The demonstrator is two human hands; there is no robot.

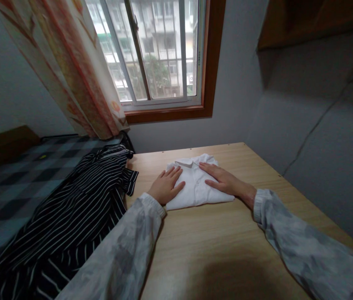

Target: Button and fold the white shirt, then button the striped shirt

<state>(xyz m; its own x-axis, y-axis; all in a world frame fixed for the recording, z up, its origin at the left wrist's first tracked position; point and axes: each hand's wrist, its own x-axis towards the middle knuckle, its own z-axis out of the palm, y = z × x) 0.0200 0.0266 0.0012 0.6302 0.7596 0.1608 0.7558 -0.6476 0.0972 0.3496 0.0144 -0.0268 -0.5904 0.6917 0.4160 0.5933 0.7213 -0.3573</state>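
Note:
A white collared shirt (196,189), folded into a compact bundle, lies on the wooden table (223,241) with its collar at the far side. My left hand (167,184) rests flat on the shirt's left part, fingers spread. On the right part lies my right hand (221,179), palm down, its fingers stretched out and its thumb apart. Both hands touch the cloth without gripping it. Parts of the shirt's left and right sides are hidden under the hands.
Left of the table, a black garment with white stripes (79,204) is spread over a checked bed (10,187), reaching the table's edge. A patterned curtain (73,71) hangs by the window (157,54). A cable (314,129) runs down the right wall below a wooden shelf (316,25).

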